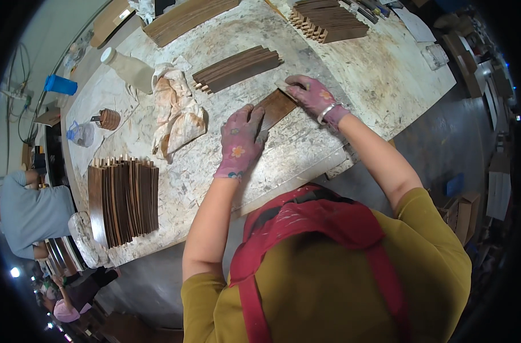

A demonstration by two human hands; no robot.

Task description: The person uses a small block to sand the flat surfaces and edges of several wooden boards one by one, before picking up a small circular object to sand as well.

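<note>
A short, dark brown wooden board (279,108) lies at a slant on the worktable in front of me. My left hand (240,137), in a stained pink glove with flowers, is closed around its left end, fingers over the top and thumb at the near edge. Gloved the same way, my right hand (313,96) grips the other end with curled fingers. Just beyond the board sits a small stack of brown slats (237,68) with pale dowel pegs at one end. My hands hide both ends of the held board.
Many pegged slats (123,200) stand in a row at the left, and another pile (329,22) is at the far right. A stained cloth (177,111), a whitish jar (126,68), a brown cup (109,119) and a large board (186,22) share the whitish table (295,154). Other people (34,211) are at left.
</note>
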